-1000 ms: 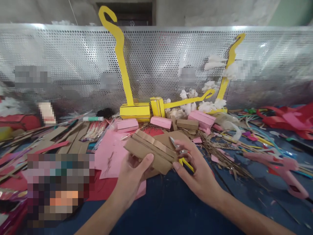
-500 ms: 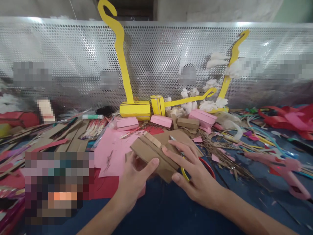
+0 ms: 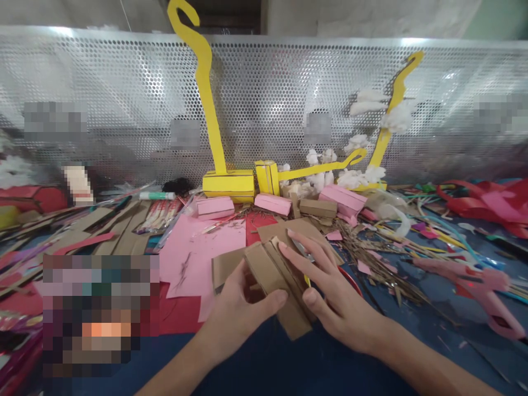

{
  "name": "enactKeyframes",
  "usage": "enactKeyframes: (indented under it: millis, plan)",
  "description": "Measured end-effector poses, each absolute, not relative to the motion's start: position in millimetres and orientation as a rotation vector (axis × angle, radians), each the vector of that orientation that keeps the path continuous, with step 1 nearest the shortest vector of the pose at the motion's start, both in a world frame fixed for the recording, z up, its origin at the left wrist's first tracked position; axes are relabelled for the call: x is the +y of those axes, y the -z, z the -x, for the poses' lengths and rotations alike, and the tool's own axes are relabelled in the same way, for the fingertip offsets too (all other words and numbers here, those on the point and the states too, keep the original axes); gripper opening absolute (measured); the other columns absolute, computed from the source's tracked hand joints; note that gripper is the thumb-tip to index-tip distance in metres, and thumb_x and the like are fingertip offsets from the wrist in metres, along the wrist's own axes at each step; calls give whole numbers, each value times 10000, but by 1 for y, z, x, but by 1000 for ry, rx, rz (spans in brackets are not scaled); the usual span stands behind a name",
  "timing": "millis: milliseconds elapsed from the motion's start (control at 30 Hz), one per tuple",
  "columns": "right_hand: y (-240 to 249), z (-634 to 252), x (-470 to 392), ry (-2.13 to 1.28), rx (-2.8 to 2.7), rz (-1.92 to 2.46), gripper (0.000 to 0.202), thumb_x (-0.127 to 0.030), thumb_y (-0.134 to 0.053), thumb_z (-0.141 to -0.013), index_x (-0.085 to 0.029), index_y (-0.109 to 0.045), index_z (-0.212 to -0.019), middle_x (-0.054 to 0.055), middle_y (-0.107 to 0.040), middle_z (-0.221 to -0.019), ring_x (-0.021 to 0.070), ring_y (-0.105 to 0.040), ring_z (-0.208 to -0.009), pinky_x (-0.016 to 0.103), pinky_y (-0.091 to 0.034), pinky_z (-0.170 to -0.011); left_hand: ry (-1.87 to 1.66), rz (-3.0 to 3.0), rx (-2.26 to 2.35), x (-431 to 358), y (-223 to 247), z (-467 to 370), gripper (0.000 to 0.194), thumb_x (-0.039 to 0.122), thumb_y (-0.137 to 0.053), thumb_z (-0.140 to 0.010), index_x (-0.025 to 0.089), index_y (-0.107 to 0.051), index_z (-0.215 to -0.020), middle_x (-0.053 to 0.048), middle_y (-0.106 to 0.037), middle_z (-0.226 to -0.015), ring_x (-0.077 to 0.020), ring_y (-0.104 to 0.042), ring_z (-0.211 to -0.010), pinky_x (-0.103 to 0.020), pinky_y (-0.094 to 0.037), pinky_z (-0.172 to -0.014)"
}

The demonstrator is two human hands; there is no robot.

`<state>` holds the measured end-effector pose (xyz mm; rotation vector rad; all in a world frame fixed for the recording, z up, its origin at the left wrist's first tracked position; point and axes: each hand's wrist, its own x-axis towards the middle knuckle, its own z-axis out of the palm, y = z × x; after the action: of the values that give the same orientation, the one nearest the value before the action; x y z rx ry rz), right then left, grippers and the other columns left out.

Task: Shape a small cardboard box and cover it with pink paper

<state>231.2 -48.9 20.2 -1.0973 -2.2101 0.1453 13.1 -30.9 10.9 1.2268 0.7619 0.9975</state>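
A folded piece of brown cardboard (image 3: 270, 269) is tilted between my hands, a narrow raised strip running along its right side. My left hand (image 3: 237, 311) is closed on its left part, thumb across the top face and the other fingers curled behind. My right hand (image 3: 344, 300) has its index fingertip on the strip's far end and its thumb at the right edge, the other fingers stretched forward. Partly hidden under that hand are scissors with a red and yellow handle (image 3: 351, 278). Another cardboard piece (image 3: 226, 265) lies behind my left hand.
Pink paper (image 3: 185, 264) lies over red paper (image 3: 177, 322) on the left. Farther back are pink boxes (image 3: 215, 208), a yellow box with a tall hook (image 3: 229, 187) and a perforated metal panel (image 3: 256, 99). A pink glue gun (image 3: 480, 280) lies right, near brown scraps (image 3: 391, 275).
The cardboard has turned clockwise and come slightly nearer and to the right. Both hands have shifted a little right with it, and the right index finger is nearer the strip's far end.
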Motion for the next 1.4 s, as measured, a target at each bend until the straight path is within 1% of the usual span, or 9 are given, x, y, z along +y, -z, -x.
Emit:
enactKeyframes:
  millis: [333,467,633,767,900,1033,1167,1300,1400]
  plan:
    - [-19,-232,-49,-123,-2236,1107,630,-583,-323,-1049,-330,-297,-1626,82,-209,-1711,372,-212,-1549,622,-270,-1222,-1044,-1225,715,-24,-6,-11,526,335,-822,-825,256,-609,-1299,-99,-726,-1282,-270,-710,-1143,-393,-591,-967]
    - [-21,-230,-49,-107,-2251,1092,589,-552,-399,-1043,-342,-377,-1593,87,-275,-1689,370,-267,-1531,613,-327,-1200,-1173,-1024,709,-16,-6,-11,576,370,-863,-772,228,-615,-1273,-130,-703,-1322,-304,-694,-1174,-448,-576,-991]
    - [-23,-230,-51,-172,-2274,1068,503,-490,-468,-1039,-348,-497,-1521,75,-299,-1676,364,-287,-1524,608,-327,-1203,-1176,-871,731,-11,-17,-6,530,426,-835,-797,260,-596,-1239,-118,-736,-1259,-299,-742,-1064,-473,-612,-896]
    - [-18,-228,-52,-333,-2162,1038,352,-371,-461,-1059,-340,-633,-1364,76,-447,-1568,313,-411,-1456,547,-359,-1197,-1180,-886,730,-8,-19,-3,507,433,-805,-825,250,-609,-1255,-114,-730,-1277,-294,-726,-1105,-438,-603,-915]
    - [-13,-220,-53,-556,-1863,1058,406,-339,-515,-1046,-326,-489,-1451,98,-579,-1397,251,-563,-1293,449,-479,-1104,-1111,-1044,699,-8,-14,-4,458,396,-731,-893,243,-642,-1315,-104,-701,-1342,-299,-655,-1241,-419,-542,-1030]
    - [-15,-215,-53,-861,-1625,961,538,-378,-569,-1026,-347,-364,-1523,94,-510,-1483,213,-594,-1258,366,-542,-1028,-1042,-1213,652,-13,-10,-3,430,362,-720,-903,278,-674,-1321,-78,-679,-1382,-307,-598,-1320,-418,-480,-1110]
    - [-18,-215,-54,-1052,-1550,920,533,-406,-654,-979,-326,-475,-1475,78,-525,-1498,231,-558,-1327,349,-519,-1060,-921,-1344,605,-16,-8,4,468,372,-679,-938,326,-620,-1399,-68,-632,-1446,-323,-561,-1361,-447,-468,-1124]
    - [-17,-218,-56,-1138,-1531,884,426,-419,-664,-969,-263,-622,-1364,77,-679,-1285,235,-679,-1111,335,-552,-970,-910,-1477,633,-18,-6,11,502,376,-672,-947,317,-587,-1438,-70,-588,-1496,-321,-530,-1389,-422,-467,-1128]
    - [-15,-219,-55,-1063,-1567,862,377,-409,-663,-968,-242,-678,-1306,63,-718,-1138,219,-679,-983,315,-552,-905,-901,-1547,614,-19,-6,12,524,373,-668,-954,301,-560,-1462,-76,-563,-1522,-313,-526,-1392,-410,-457,-1138]
